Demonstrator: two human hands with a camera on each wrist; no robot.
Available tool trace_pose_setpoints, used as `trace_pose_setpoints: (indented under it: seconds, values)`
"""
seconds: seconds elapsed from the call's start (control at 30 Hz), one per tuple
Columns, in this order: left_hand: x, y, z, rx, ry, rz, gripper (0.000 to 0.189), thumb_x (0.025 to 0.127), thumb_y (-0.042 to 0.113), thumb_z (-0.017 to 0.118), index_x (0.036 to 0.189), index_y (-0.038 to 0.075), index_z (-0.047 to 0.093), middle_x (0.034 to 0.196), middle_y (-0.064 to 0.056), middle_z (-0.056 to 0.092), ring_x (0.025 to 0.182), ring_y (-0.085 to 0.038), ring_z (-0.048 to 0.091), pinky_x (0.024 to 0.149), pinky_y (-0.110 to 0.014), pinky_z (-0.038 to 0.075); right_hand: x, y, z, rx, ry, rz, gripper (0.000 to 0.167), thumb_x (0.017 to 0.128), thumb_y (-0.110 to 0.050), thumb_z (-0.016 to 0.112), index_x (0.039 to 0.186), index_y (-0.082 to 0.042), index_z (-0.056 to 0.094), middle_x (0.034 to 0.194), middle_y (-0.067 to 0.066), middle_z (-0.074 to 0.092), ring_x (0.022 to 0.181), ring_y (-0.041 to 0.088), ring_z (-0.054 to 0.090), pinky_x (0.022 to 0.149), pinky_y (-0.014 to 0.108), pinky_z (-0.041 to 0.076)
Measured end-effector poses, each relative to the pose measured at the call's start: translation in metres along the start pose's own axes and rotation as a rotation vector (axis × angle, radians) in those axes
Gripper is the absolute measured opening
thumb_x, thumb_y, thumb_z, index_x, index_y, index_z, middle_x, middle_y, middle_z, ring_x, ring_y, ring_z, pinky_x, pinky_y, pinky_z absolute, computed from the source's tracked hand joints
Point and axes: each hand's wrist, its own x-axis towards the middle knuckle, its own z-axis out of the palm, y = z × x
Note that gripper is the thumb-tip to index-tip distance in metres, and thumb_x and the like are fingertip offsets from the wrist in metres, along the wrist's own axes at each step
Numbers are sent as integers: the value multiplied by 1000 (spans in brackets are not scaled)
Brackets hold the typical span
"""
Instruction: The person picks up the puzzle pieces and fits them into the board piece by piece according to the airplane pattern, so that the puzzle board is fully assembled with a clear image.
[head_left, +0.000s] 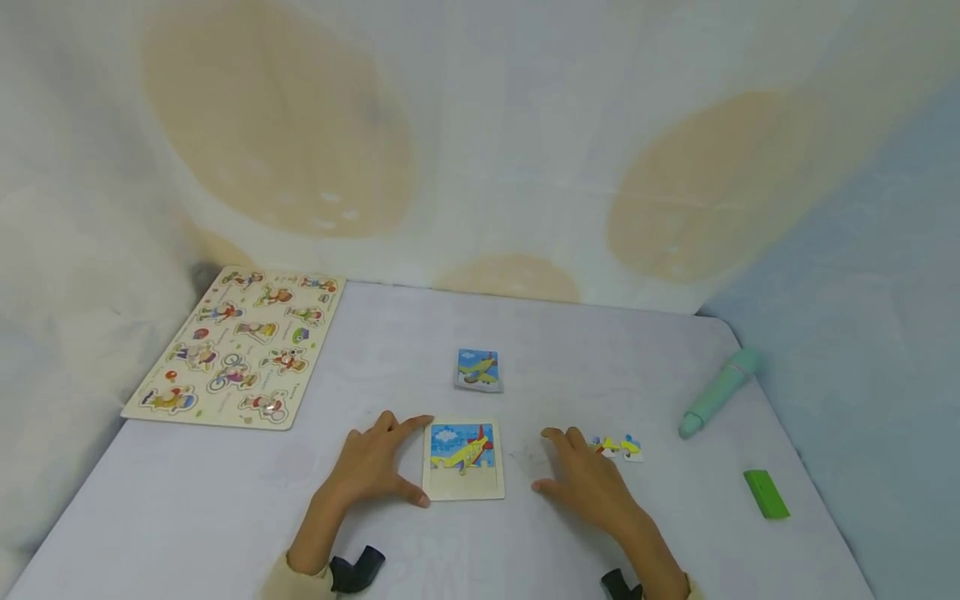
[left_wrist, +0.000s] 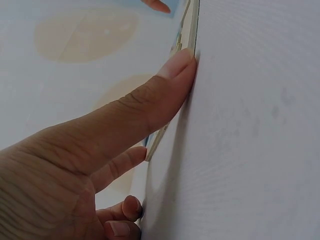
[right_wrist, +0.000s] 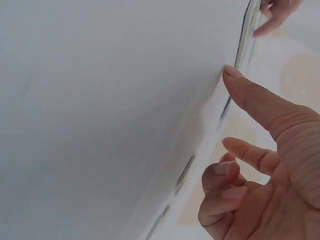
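A small wooden jigsaw board [head_left: 465, 487] lies flat, its upper part filled with a yellow airplane on blue sky and its lower strip bare. At the board's left side, my left hand [head_left: 375, 462] touches the upper and lower corners with spread index finger and thumb. The left wrist view shows that thumb [left_wrist: 150, 102] against the board's edge. To the right, apart from the board, my right hand [head_left: 588, 483] is low over the table with thumb and index finger parted, holding nothing. Beside its knuckles lie loose jigsaw pieces [head_left: 632, 448], partly hidden by the hand.
Behind the board sits a small stack with an airplane picture [head_left: 477, 370]. A large picture puzzle board [head_left: 247, 350] lies at the back left. On the right are a mint-green tube-like object [head_left: 720, 393] and a green block [head_left: 767, 494]. Cloth walls border the white table [head_left: 465, 558].
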Motion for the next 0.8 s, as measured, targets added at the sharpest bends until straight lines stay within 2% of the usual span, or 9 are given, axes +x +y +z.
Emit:
trace_pose_setpoints:
  seconds: [0.2, 0.43, 0.6, 0.8]
  values:
    - [-1, 1, -1, -14, 1, 1, 108, 44, 52, 96, 141, 28, 55, 87, -1, 39, 69, -16, 35, 64, -34, 22, 3, 28, -9, 113, 67, 48, 58, 80, -31, 82, 128, -13, 57, 94, 1, 54, 73, 11, 50, 61, 27, 42]
    - [-1, 1, 0, 8, 9, -3, 109, 43, 52, 96, 141, 29, 56, 87, 0, 39, 69, -16, 35, 64, -34, 22, 11, 45, -13, 201, 77, 94, 54, 84, -25, 80, 128, -5, 57, 81, 3, 47, 67, 13, 39, 55, 25, 33]
    - [0, 0, 0, 20, 8, -4, 109, 43, 54, 96, 141, 30, 55, 88, 0, 39, 69, -15, 36, 64, -34, 22, 14, 50, -12, 204, 58, 68, 46, 86, -22, 78, 124, -3, 60, 78, 2, 45, 67, 12, 40, 55, 24, 33]
    - [1, 1, 0, 8, -4, -8, 110, 44, 53, 96, 143, 29, 54, 89, 0, 40, 70, -16, 36, 65, -34, 23, 15, 51, -11, 175, 87, 18, 39, 86, -21, 78, 117, -3, 63, 77, 0, 46, 66, 10, 40, 55, 23, 35]
